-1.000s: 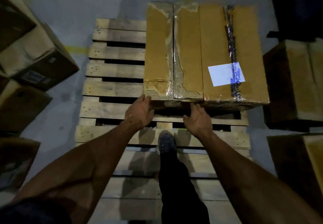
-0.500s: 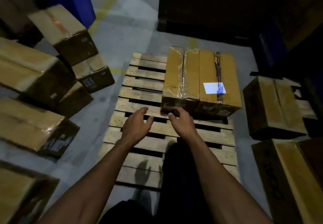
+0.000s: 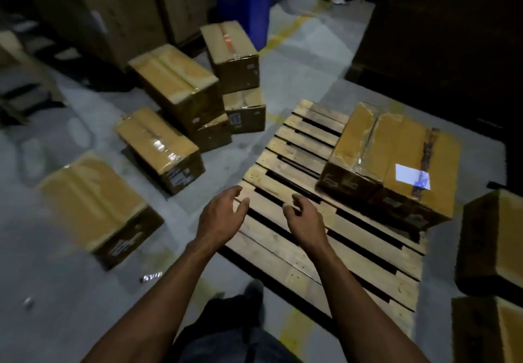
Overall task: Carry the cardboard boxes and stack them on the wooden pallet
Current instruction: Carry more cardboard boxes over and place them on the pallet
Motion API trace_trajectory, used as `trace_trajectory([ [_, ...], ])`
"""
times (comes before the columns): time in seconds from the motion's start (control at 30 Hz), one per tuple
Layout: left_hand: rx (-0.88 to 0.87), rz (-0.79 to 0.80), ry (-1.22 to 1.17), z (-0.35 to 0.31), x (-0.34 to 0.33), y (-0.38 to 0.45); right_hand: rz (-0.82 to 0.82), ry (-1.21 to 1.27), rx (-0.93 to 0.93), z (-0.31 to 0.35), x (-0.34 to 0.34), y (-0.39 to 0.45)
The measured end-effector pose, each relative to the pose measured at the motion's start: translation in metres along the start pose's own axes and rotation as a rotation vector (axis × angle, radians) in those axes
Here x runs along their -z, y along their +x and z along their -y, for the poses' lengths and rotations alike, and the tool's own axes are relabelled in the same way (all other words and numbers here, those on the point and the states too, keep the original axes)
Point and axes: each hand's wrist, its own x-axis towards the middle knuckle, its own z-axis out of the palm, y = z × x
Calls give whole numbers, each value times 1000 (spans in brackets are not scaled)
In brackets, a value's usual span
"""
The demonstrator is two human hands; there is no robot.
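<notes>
A wooden pallet [image 3: 297,221] lies on the grey floor. Two cardboard boxes sit side by side on its far right corner: a torn-topped box [image 3: 353,147] and a box with a white label [image 3: 418,170]. My left hand [image 3: 220,215] and my right hand [image 3: 302,218] hover empty over the pallet's near left part, fingers loosely curled, holding nothing. Several more cardboard boxes lie on the floor to the left, the nearest one [image 3: 96,207] at the lower left and another [image 3: 161,147] beyond it.
A loose pile of boxes [image 3: 232,54] stands at the back left, with a blue bin [image 3: 243,0] behind it. Dark boxes [image 3: 492,243] crowd the right edge. A tall dark stack [image 3: 438,37] rises behind the pallet. My shoe [image 3: 252,294] is by the pallet's near corner.
Both hands have come off the torn-topped box and drawn back from it. The view has swung left and away, bringing the floor boxes on the left into sight.
</notes>
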Motion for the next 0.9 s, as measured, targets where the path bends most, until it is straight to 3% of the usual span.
trace_trajectory([
  [0.2,164,-101,28,60,39,-67,150,-196,101,16,-44,-37],
  [0.4,293,-192,3,118,78,-69,229,-340,212,47,-95,-33],
  [0.7,340,-140,12,224,151,50,254,-466,174,124,-210,53],
  [0.9,320,-72,54,247,197,149,214,-442,128,192,-249,109],
])
